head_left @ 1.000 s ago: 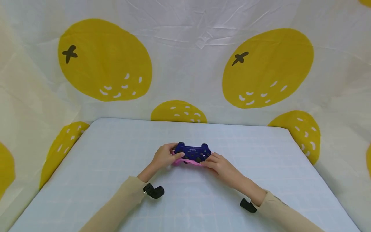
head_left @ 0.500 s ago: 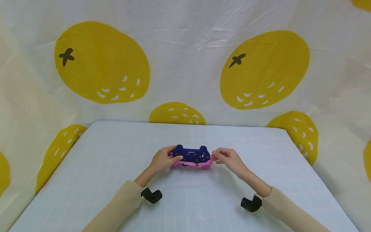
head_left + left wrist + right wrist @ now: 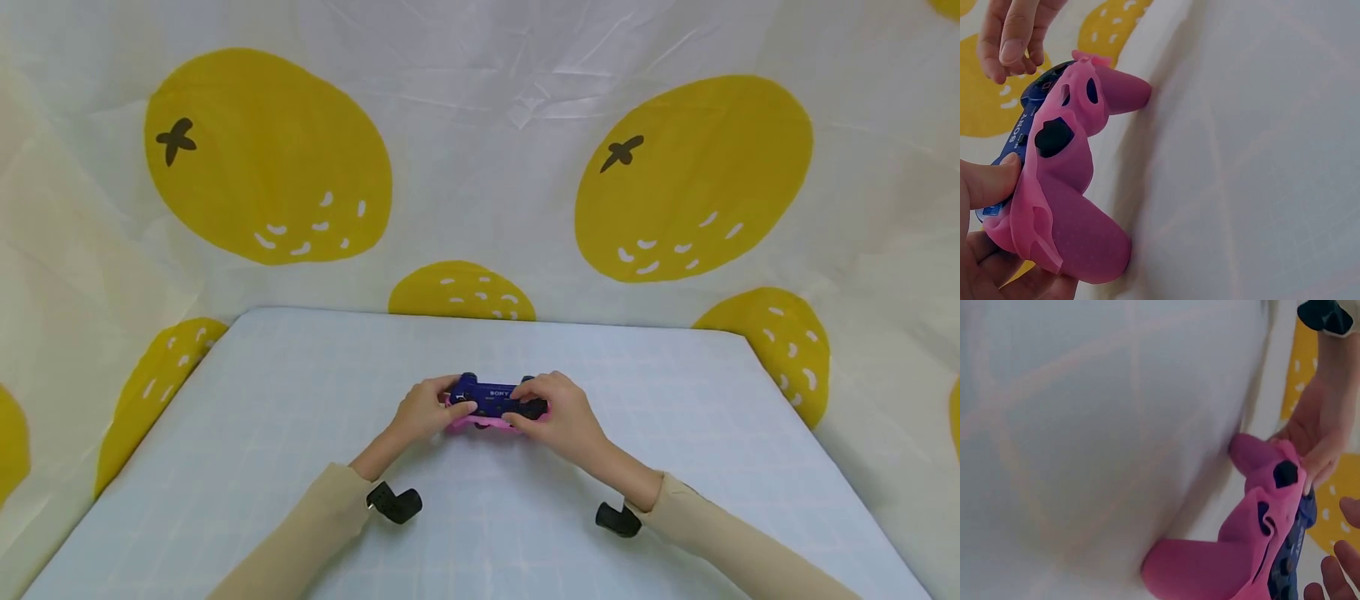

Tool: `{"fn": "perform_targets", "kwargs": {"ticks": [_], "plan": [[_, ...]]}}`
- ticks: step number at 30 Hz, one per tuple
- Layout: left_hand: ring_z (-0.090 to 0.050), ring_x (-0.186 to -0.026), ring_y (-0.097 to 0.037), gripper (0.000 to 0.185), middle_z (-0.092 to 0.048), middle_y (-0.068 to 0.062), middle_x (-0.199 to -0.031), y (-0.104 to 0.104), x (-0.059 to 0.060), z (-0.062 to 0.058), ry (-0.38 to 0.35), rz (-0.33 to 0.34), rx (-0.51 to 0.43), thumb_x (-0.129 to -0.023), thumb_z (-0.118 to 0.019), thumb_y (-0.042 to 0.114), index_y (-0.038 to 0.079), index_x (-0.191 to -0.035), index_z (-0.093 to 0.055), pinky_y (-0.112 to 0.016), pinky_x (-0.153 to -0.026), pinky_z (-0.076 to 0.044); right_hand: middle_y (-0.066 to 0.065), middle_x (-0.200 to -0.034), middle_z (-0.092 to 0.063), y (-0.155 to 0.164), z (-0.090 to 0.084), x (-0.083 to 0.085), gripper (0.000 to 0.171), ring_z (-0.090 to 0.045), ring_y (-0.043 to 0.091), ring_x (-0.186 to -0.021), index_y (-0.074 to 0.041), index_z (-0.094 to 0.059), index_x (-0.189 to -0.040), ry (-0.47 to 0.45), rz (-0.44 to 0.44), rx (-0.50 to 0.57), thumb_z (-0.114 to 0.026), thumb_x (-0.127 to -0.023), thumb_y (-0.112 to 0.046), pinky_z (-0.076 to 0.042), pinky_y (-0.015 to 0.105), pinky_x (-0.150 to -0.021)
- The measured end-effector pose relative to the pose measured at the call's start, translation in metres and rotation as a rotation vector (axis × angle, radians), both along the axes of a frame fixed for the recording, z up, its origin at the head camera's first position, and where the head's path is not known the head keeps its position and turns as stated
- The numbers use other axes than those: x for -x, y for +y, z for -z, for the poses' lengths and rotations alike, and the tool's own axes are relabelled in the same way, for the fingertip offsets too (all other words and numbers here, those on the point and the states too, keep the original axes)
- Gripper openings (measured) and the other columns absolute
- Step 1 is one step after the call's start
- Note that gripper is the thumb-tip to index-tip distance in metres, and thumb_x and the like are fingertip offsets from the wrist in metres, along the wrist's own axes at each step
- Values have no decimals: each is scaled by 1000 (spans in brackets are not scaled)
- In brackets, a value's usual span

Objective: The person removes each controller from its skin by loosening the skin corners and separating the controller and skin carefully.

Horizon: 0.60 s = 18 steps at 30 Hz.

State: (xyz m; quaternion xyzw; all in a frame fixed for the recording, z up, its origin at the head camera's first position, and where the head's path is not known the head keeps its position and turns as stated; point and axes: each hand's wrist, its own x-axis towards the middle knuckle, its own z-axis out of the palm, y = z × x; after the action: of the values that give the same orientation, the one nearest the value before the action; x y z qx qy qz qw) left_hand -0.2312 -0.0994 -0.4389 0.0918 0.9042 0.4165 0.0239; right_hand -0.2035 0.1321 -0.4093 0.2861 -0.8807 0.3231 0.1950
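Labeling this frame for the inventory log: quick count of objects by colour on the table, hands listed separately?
Blue: 1, Sony game controller
Pink: 1, silicone controller cover, partly wrapped on the controller
Hands: 2, left hand and right hand, both holding the controller
Total: 2 objects, 2 hands

Both forearms, in beige sleeves, reach forward and come together in the middle. The left hand (image 3: 426,408) has its fingers curled and its thumb pressed flat on top. The right hand (image 3: 557,410) is curled too, with its fingers bent over from above.
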Motion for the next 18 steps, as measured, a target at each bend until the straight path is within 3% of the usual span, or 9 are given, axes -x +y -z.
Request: {"fn": "perform_targets", "kwargs": {"ticks": [5, 13, 18], "plan": [[-54, -82, -17, 58, -68, -10, -106, -2, 4, 1, -1, 19, 2, -84, -73, 35, 1, -129, -59, -25, -64, -43, -3, -82, -70, -20, 3, 2, 26, -53, 10, -79, -13, -74, -87, 4, -45, -69, -87, -69, -27, -52, 27, -71], [-55, -83, -16, 53, -70, -8, -105, -4, 6, 1, 6, 35, -36, -83, -74, 32, 3, -126, -62, -24, -66, -43, -8, -71, -70, -39, 3, 5, 18, -43, 10, -71, -17, -75, -75, 13, 22, -336, -85, -71, -32, -46, 24, -66], [-57, -84, -17, 53, -70, -9, -108, -2, 6, 0, 27, 29, -39, -82, -75, 32, 4, -126, -62, -26, -70, -47, -8, -67, -69, -41, 2, 5, 15, -43, 10, -70, -17, -75, -73, 39, 28, -352, -86, -70, -26, -45, 27, -66]]}}
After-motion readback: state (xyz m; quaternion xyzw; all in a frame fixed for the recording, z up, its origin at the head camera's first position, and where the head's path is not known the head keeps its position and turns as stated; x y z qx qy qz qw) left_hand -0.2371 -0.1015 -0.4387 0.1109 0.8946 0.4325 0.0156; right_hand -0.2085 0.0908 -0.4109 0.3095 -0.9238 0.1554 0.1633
